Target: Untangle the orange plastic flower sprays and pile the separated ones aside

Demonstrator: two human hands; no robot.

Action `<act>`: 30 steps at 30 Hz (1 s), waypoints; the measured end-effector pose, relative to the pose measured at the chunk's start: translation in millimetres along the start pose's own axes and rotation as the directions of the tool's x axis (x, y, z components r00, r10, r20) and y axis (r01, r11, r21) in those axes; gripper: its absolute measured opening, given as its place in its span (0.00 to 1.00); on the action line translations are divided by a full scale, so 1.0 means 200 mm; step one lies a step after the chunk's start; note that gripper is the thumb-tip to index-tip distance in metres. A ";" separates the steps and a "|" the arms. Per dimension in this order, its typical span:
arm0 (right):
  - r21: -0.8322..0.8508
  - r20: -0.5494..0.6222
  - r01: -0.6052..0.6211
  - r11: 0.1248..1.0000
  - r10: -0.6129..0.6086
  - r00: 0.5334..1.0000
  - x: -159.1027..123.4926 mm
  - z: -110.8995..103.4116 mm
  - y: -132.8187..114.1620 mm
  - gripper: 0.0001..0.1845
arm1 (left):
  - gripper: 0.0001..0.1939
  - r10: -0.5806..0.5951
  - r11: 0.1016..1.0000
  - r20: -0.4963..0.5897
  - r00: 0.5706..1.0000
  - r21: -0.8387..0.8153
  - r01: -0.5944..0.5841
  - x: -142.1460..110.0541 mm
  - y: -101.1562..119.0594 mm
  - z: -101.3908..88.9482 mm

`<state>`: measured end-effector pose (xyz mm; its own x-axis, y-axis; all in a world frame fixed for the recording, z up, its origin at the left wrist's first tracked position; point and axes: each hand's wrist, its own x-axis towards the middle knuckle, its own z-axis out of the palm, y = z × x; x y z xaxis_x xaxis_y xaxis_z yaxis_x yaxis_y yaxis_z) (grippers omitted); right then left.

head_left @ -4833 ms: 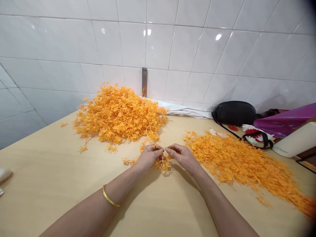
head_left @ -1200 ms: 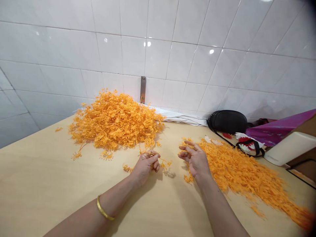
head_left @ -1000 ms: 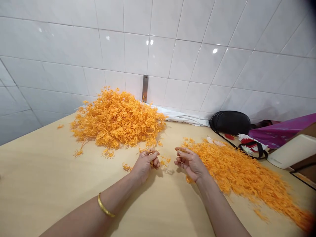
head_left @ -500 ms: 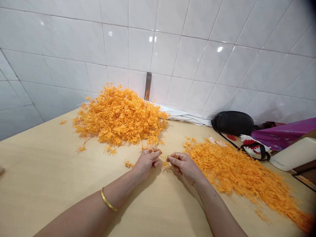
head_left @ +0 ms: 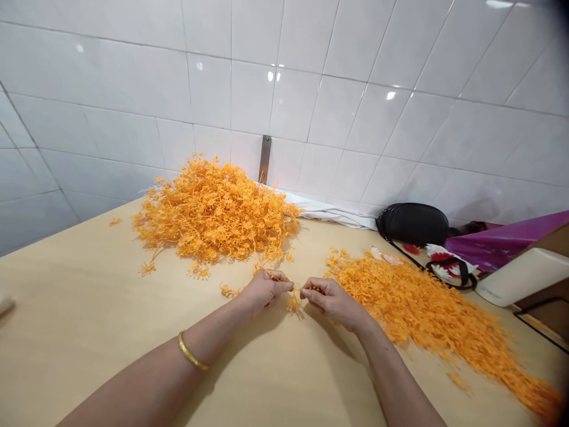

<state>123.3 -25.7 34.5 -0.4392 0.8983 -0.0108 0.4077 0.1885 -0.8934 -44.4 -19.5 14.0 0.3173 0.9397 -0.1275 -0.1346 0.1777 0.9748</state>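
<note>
My left hand (head_left: 269, 289) pinches a thin orange plastic flower stem (head_left: 279, 277) between thumb and fingers, above the middle of the table. Close beside it, my right hand (head_left: 326, 299) is closed, thumb against forefinger, on a small orange piece at the stem's end; its exact shape is hidden by the fingers. A small orange floret (head_left: 294, 306) hangs just below the gap between the two hands. More florets of the sprig (head_left: 229, 290) stick out to the left, behind my left wrist.
A tall heap of orange artificial sprigs (head_left: 217, 210) stands at the back left. On the right spreads a flatter pile of loose orange pieces (head_left: 413, 302). Behind that lie a black bag (head_left: 413, 222), red and white flowers, purple material (head_left: 507, 240) and a white cylinder (head_left: 524, 276). A tiled wall (head_left: 208, 89) rises behind the table.
My fingertips have come closer together at the stem, and the floret below them shows more clearly. The whole view has shifted slightly.
</note>
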 end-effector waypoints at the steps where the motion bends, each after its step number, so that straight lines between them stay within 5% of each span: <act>1: -0.049 -0.025 0.037 0.998 -0.039 0.999 0.00 -0.01 0.00 0.10 | 0.13 0.024 0.999 -0.008 1.000 0.026 -0.024 0.00 0.01 0.00; 9: -0.311 -0.327 0.101 0.945 -0.206 0.922 0.04 0.00 0.02 0.12 | 0.13 0.112 0.993 -0.012 0.994 0.040 -0.112 -0.01 0.00 0.05; 13: -0.369 -0.384 0.129 0.920 -0.278 0.880 0.04 -0.01 0.00 0.14 | 0.14 0.109 0.994 -0.007 0.994 -0.013 -0.109 0.01 0.00 0.05; 19: -0.186 -0.282 0.111 0.976 -0.162 0.946 0.05 -0.02 -0.02 0.14 | 0.12 0.125 0.992 0.046 0.991 0.003 -0.125 0.01 0.06 0.02; 21: -0.047 -0.344 0.096 0.994 -0.106 0.933 0.04 -0.06 0.00 0.13 | 0.12 0.124 0.992 0.059 0.991 -0.008 -0.123 0.02 0.08 -0.02; 23: 0.127 -0.565 0.122 0.984 -0.029 0.825 0.02 -0.14 0.03 0.13 | 0.13 0.124 0.991 -0.028 0.992 -0.047 -0.126 0.04 0.09 -0.06; 24: 0.226 -0.731 0.176 0.958 0.048 0.681 0.01 -0.19 0.04 0.13 | 0.13 0.124 0.988 -0.102 0.987 -0.076 -0.132 0.05 0.09 -0.07; 27: 0.341 -0.870 0.270 0.900 0.194 0.453 0.00 -0.28 0.07 0.15 | 0.14 0.117 0.973 -0.236 0.965 -0.169 -0.159 0.08 0.08 -0.07; 28: 0.400 -0.855 0.261 0.879 0.256 0.451 0.01 -0.27 0.07 0.14 | 0.14 0.112 0.970 -0.184 0.977 -0.193 -0.147 0.08 0.07 -0.06; 30: 0.484 -0.712 0.164 0.859 0.278 0.645 0.03 -0.21 0.06 0.15 | 0.14 0.106 0.966 -0.064 0.992 -0.231 -0.118 0.09 0.03 -0.02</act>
<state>158.4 -1.0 41.6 0.4004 0.9141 0.0640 -0.1093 0.1169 -0.9871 -43.1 -1.4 17.0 0.2408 0.9700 -0.0346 -0.3847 0.1281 0.9141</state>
